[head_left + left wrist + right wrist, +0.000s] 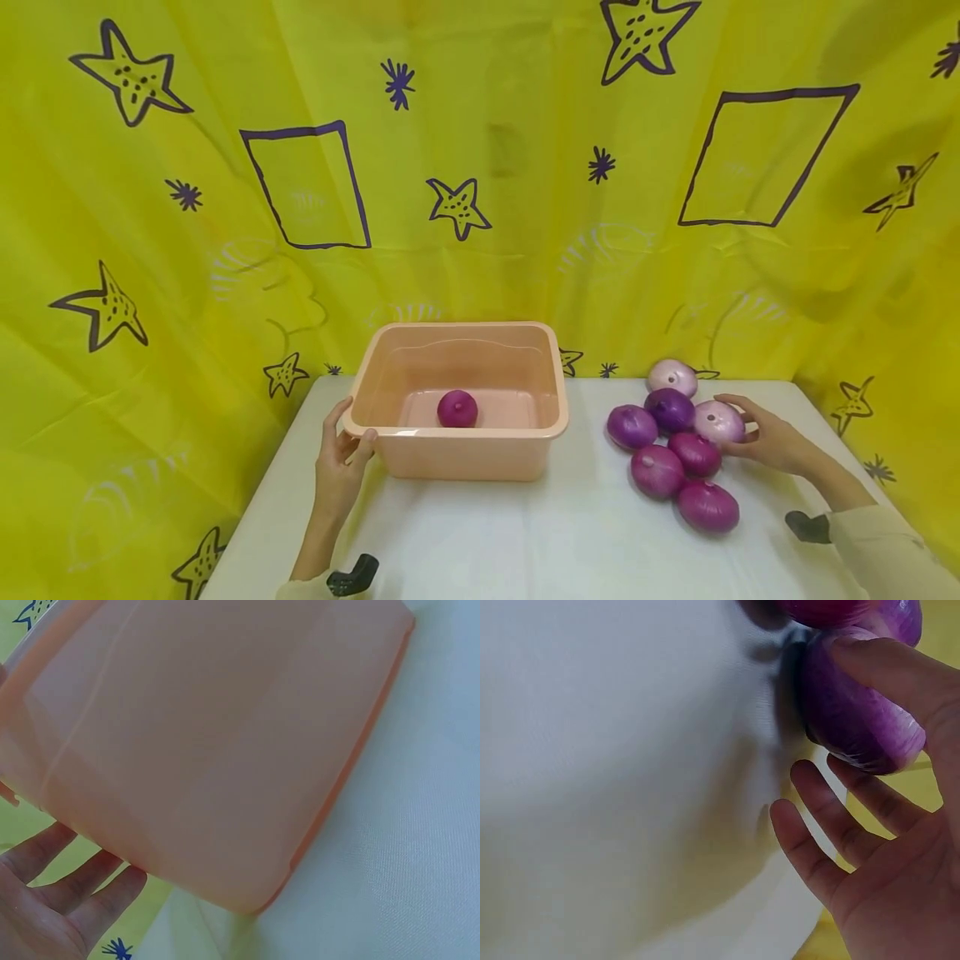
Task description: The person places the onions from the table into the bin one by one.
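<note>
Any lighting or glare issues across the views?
Head: bright, with a pale glare streak on the near rim of the peach bin and soft highlights on the glossy onions. Left wrist: dimmer, the bin's outer wall low in contrast. Right wrist: also dim, broad soft-edged shadows across the white table.

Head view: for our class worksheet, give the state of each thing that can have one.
Basin: upright, open-topped
Onion in basin: whole
Seven onions outside: whole, clustered on the table
Left hand: holds the basin's near left corner
Right hand: fingers and thumb about a pale onion, firmness unclear
Yellow curtain: hanging
</note>
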